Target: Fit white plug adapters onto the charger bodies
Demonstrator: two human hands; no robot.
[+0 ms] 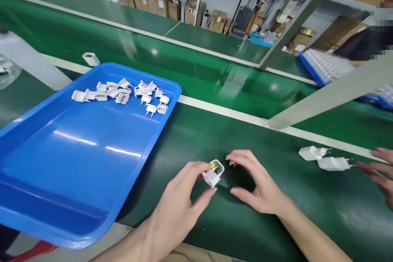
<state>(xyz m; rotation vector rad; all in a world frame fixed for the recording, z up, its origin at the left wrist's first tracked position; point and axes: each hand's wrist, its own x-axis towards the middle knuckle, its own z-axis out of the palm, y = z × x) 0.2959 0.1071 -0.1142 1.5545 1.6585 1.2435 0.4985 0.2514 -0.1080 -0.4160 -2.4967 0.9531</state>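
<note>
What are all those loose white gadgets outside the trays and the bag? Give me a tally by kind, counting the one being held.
Closed plugs: 2
Open plug in the left hand: 1
Shell beyond the tray: 1
Total: 4

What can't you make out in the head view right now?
All in the head view:
White plug piece, underside: hidden by the piece itself and the left hand.
Small parts in its opening: too small to identify.
White parts in the blue tray, exact count: they overlap.
Tray's left end: cut off by the picture's edge.
Co-worker's hand: cut off at right.
</note>
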